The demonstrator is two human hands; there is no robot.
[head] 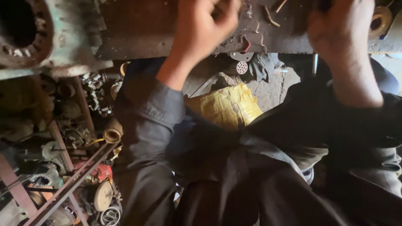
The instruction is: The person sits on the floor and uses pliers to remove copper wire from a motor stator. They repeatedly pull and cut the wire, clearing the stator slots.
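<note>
Head view: both fists, left hand [205, 25] and right hand [341, 29], press closed on a rusty workbench [138, 33]. A yellow sack [228, 106] lies below; any held object is hidden.

A workbench [138, 33] spans the top of the frame. Both hands rest on it: left hand [205, 25] at upper centre, right hand [341, 29] at upper right. A sack [228, 106] lies mid-frame below, with a rack of parts [71, 167] at lower left.

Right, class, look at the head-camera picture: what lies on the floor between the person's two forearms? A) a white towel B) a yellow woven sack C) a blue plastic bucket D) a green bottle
B: a crumpled yellow woven sack shows on the floor below the bench edge, between the left hand and the right hand.
</note>
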